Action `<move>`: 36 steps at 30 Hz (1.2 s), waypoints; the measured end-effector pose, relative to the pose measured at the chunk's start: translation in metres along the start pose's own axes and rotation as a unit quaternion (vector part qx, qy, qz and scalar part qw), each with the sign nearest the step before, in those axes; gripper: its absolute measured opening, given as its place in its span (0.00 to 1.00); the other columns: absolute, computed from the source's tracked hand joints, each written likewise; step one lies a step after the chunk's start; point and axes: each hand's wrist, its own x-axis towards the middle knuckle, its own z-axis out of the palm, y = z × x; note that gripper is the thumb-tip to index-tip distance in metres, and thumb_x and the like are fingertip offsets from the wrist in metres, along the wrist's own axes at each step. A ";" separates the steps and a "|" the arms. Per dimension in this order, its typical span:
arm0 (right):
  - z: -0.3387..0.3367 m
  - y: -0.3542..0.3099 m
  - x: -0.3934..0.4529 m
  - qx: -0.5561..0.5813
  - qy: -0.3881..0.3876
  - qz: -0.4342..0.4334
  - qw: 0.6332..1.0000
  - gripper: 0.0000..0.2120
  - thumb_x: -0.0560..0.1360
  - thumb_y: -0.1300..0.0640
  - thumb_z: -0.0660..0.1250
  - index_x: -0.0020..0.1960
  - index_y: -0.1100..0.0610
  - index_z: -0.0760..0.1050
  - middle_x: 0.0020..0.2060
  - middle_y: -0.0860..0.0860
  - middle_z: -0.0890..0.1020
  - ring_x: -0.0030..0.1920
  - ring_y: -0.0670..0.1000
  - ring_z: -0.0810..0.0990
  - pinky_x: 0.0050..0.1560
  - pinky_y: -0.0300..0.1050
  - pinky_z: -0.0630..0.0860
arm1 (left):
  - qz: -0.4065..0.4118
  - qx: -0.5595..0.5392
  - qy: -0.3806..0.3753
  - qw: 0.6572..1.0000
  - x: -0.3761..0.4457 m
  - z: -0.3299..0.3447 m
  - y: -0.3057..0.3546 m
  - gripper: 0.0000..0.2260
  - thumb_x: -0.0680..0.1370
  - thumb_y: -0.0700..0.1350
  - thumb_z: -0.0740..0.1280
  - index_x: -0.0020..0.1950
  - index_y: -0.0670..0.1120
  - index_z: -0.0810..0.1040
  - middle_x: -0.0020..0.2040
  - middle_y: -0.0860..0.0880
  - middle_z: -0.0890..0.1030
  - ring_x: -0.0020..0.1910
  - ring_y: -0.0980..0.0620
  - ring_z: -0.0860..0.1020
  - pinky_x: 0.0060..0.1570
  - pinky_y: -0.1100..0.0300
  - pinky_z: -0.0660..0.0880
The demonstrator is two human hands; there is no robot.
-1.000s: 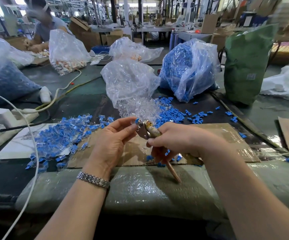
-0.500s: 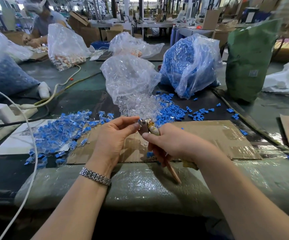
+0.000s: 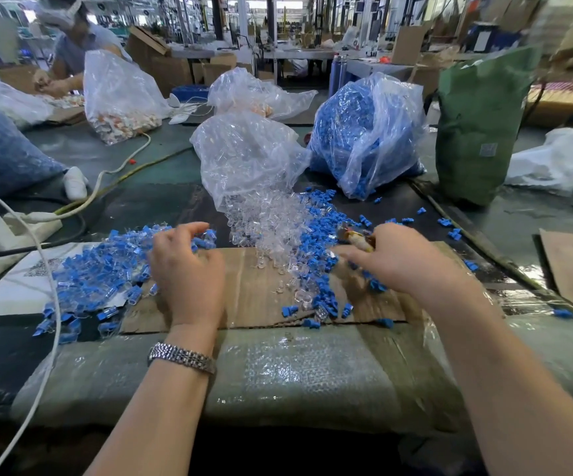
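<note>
Cardboard sheet [image 3: 254, 290] on wrapped bench [image 3: 295, 372], blue caps [image 3: 319, 231], cluttered workshop [image 3: 278, 36]

Glossy blue plastic pieces [image 3: 96, 273], clear shiny plastic bag [image 3: 243, 159], matt brown cardboard [image 3: 261, 293], polished metal watch bracelet [image 3: 182, 357]

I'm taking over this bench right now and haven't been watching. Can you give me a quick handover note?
The left hand is over the edge of the mixed pile, fingers loosely curled. Whether it holds a piece is hidden.
The right hand grips the tool, with its fingers stretched toward the blue caps.
The clear parts spill from their bag onto the cardboard, right beside the caps.
Done: the mixed pile on the left, apparently blue and clear pieces already joined.
Left: many loose caps and clear parts, plus a full blue bag.
</note>
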 end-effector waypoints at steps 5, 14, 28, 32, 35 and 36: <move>0.022 0.015 0.011 -0.120 0.020 0.039 0.992 0.24 0.77 0.36 0.66 0.56 0.57 0.74 0.59 0.60 0.76 0.59 0.61 0.76 0.56 0.55 0.75 | 0.089 -0.081 -0.312 0.942 -0.015 0.002 0.011 0.06 0.79 0.38 0.70 0.53 0.47 0.81 0.49 0.50 0.80 0.42 0.65 0.77 0.44 0.72 0.75; 0.016 0.017 0.007 -0.094 -0.007 0.022 0.995 0.29 0.77 0.35 0.65 0.66 0.56 0.73 0.64 0.59 0.75 0.64 0.61 0.72 0.63 0.55 0.71 | 0.097 -0.006 -0.360 0.928 -0.016 0.005 0.011 0.05 0.77 0.45 0.74 0.51 0.51 0.81 0.48 0.55 0.81 0.48 0.60 0.79 0.47 0.70 0.73; 0.015 0.008 -0.020 0.007 -0.130 -0.177 0.976 0.05 0.73 0.53 0.76 0.41 0.46 0.82 0.35 0.38 0.81 0.38 0.37 0.79 0.37 0.30 0.72 | -0.122 -0.301 -0.367 0.872 -0.011 -0.004 0.007 0.10 0.73 0.39 0.75 0.53 0.42 0.82 0.46 0.43 0.86 0.45 0.44 0.86 0.43 0.61 0.82; 0.011 0.000 -0.020 0.108 -0.056 -0.184 0.975 0.06 0.78 0.54 0.71 0.43 0.46 0.79 0.36 0.41 0.82 0.37 0.39 0.80 0.34 0.28 0.71 | -0.209 -0.434 -0.400 0.779 -0.006 -0.004 0.006 0.12 0.72 0.37 0.73 0.54 0.37 0.84 0.50 0.36 0.85 0.48 0.42 0.84 0.48 0.57 0.83; 0.013 -0.013 -0.023 0.270 -0.001 -0.212 0.939 0.03 0.78 0.55 0.72 0.46 0.48 0.82 0.34 0.44 0.84 0.36 0.40 0.82 0.43 0.33 0.77 | -0.224 -0.476 -0.414 0.743 -0.005 -0.006 0.007 0.11 0.75 0.38 0.71 0.56 0.37 0.83 0.50 0.38 0.85 0.46 0.46 0.85 0.46 0.59 0.82; 0.014 -0.018 -0.024 0.305 0.015 -0.227 0.925 0.02 0.77 0.56 0.73 0.46 0.49 0.83 0.33 0.45 0.84 0.36 0.41 0.83 0.45 0.35 0.78 | -0.227 -0.484 -0.415 0.736 -0.005 -0.006 0.008 0.11 0.75 0.38 0.70 0.56 0.37 0.82 0.49 0.39 0.85 0.46 0.47 0.85 0.45 0.60 0.83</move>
